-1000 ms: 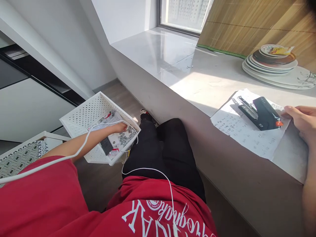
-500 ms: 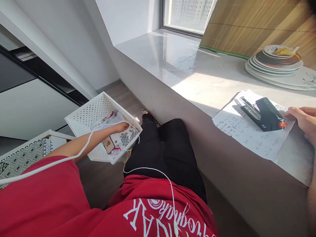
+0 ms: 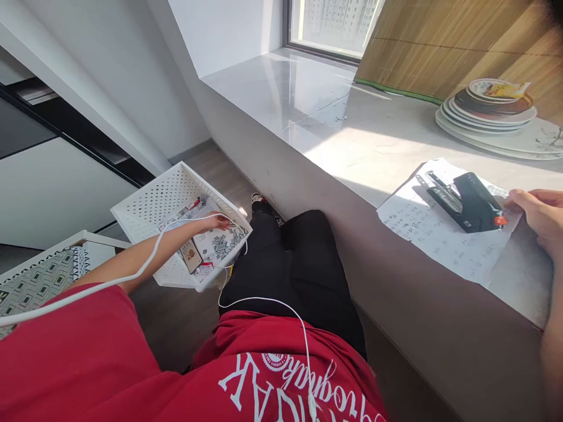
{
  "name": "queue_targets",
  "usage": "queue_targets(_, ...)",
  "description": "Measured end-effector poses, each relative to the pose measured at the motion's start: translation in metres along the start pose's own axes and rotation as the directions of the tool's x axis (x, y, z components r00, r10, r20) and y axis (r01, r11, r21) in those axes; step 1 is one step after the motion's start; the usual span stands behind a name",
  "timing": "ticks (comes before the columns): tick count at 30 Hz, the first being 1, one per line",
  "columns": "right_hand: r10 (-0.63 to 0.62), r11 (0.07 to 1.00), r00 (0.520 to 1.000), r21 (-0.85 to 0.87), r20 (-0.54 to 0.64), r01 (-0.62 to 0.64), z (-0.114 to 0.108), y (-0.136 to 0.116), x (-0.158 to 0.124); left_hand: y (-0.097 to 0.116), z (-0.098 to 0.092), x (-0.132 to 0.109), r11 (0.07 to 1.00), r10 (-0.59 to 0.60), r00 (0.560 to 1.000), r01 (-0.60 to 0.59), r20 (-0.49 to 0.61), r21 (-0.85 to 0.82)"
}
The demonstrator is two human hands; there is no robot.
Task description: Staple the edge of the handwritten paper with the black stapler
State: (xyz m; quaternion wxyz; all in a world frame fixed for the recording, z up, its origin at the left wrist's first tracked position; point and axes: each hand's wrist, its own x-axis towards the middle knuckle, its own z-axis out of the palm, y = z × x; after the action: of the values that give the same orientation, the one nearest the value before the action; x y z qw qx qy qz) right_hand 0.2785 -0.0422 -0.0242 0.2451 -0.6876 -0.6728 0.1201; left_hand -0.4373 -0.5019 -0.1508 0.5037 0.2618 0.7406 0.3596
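Note:
My left hand [image 3: 217,221] reaches into a white perforated basket [image 3: 152,196], fingers apart over a pile of small grey metal staple strips [image 3: 226,245]; nothing shows held in it. On the ledge at right lies a handwritten sheet of paper [image 3: 433,240], several sheets by the look of it. A black stapler [image 3: 477,205] with an orange-red tip rests on it, its top arm raised from the base. Beside the stapler's rear end, my right hand [image 3: 539,214] pinches the paper's right edge between thumb and finger.
A phone [image 3: 192,256] and printed papers lie in the basket. A white cable [image 3: 152,258] crosses over my left arm. Stacked plates [image 3: 488,117] stand at the ledge's back right, near a wood-patterned mat [image 3: 453,53]. A patterned cloth [image 3: 44,281] lies at far left.
My left hand's fingers were curled over the staple strips and are now more spread, slightly farther back. My right hand stays at the paper's edge; the view has shifted slightly.

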Motion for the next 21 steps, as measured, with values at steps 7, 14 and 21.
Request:
queue_targets(7,0.178,0.983,0.984,0.03,0.027,-0.179,-0.007,-0.032,-0.009,-0.006,0.01,0.004,0.9,-0.169,0.977,0.098,-0.133,-0.426)
queue_targets(14,0.132,0.99,0.991,0.057,0.014,-0.132,0.0,-0.018,0.005,-0.022,0.007,0.004,0.946,-0.209,0.963,0.155,-0.168,-0.283)
queue_targets(21,0.101,0.993,0.994,0.064,0.032,-0.103,0.002,-0.013,0.008,-0.016,0.018,-0.001,0.939,-0.142,0.985,0.101,-0.101,-0.329)
